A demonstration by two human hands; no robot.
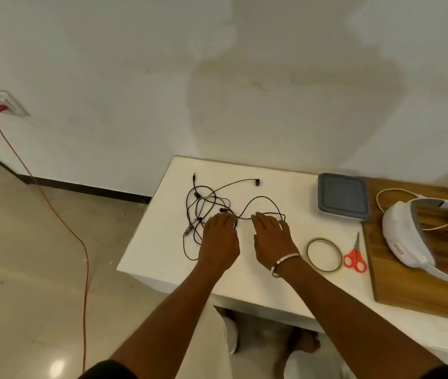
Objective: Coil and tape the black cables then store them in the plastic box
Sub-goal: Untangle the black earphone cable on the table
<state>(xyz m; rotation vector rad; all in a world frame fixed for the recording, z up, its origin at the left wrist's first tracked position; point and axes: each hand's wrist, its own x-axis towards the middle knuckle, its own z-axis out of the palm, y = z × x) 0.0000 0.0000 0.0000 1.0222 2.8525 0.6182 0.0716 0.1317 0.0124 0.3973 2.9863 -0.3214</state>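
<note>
Black cables (211, 203) lie in a loose tangle at frame centre, on the white surface (244, 283): thin earphone-type leads, one earbud end out at the top right of the pile, a plug end sticking up at the top left, another connector at the lower left. No coil formed, no tape on them, so I judge this is the very start: sorting the tangle before coiling. Left hand (218, 239) lies palm down over the lower middle of the pile, fingers fairly straight and spread, fingertips on or just over the strands; grip is apart, holding nothing that I can see. Right hand (272, 236), with a metal bangle at the wrist, is just beside it over the right-hand loop, fingers likewise extended, grip apart; whether the tips actually touch cable I can't tell. Tape roll (324, 254) sits flat at right of the right wrist, red-handled scissors (355, 258) just beside it, both untouched. Plastic box (343, 196) is further up at right, grey lid still on, well apart from the cables. Next move, as I read it: pinch one free end, pull one lead clear of the others, then wind it into loops. Strands cross several times, so expect snagging; go slow and work from the earbud end. Box lid has to come off before storing.
</note>
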